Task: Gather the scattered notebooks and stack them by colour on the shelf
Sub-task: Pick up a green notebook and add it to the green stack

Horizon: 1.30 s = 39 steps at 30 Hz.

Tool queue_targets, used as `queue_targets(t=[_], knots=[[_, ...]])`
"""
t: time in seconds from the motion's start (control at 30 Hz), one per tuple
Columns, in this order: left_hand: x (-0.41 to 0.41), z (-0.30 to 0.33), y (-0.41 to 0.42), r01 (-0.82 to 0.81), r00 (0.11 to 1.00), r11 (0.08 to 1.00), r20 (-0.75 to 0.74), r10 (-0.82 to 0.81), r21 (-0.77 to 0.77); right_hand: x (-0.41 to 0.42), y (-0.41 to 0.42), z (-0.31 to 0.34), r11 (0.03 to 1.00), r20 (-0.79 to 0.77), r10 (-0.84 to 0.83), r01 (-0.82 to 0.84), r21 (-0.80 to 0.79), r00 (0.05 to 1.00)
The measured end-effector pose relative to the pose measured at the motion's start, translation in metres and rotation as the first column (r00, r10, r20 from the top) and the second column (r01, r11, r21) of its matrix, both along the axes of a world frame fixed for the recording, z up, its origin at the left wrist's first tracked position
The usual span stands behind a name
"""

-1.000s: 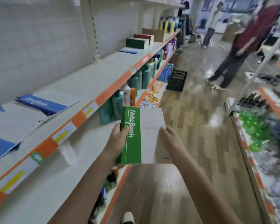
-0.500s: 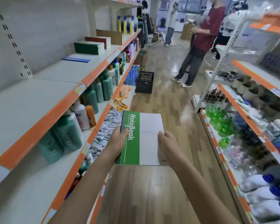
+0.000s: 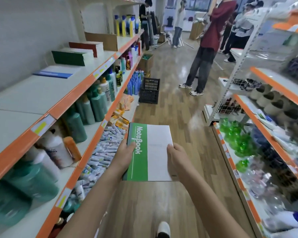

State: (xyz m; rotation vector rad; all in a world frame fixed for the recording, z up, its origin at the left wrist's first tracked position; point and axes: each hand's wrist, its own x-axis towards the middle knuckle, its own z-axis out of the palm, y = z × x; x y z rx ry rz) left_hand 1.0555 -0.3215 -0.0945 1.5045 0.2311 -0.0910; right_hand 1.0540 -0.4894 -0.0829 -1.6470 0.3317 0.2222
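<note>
A small stack of green-and-white notebooks (image 3: 153, 152) marked "NoteBook" is held flat in front of me over the aisle. My left hand (image 3: 125, 154) grips its green left edge, thumb on top. My right hand (image 3: 176, 157) grips the white right edge. On the upper left shelf (image 3: 41, 93) ahead lie a blue notebook (image 3: 56, 73), a green stack (image 3: 70, 57) and a red stack (image 3: 86, 46).
Lower left shelves hold green bottles (image 3: 93, 103) and tubes (image 3: 101, 152). A black crate (image 3: 149, 91) stands on the wooden floor ahead. A person in a red shirt (image 3: 212, 31) stands in the aisle; others stand farther back. Shelving on the right (image 3: 273, 134) holds green bottles.
I have walked forward along the aisle; the blue notebooks near me dropped out of view and the green and red stacks came closer. Both hands keep the same hold.
</note>
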Motion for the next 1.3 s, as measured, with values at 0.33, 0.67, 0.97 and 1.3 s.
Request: queue_targets(t=[0.33,0.67,0.97,1.3], knots=[[0.158,0.009,-0.034,-0.067,0.996,0.995,0.050,0.071,-0.068,0.178,-0.033,0.006,0.985,0.063,0.133,-0.125,-0.118,0.989],[0.270,-0.004,-0.037,-0.159,0.987,0.984,0.006,0.160,-0.074,0.301,-0.034,-0.008,0.983,0.005,0.177,-0.176,-0.050,0.984],[0.417,-0.016,-0.011,-0.193,0.979,0.977,0.053,0.198,-0.086,0.450,-0.006,-0.013,0.975,0.014,0.212,-0.211,-0.065,0.977],[0.578,0.001,0.042,-0.260,0.962,0.965,0.077,0.261,-0.025,0.610,0.044,0.012,0.961,0.066,0.265,-0.258,-0.104,0.962]])
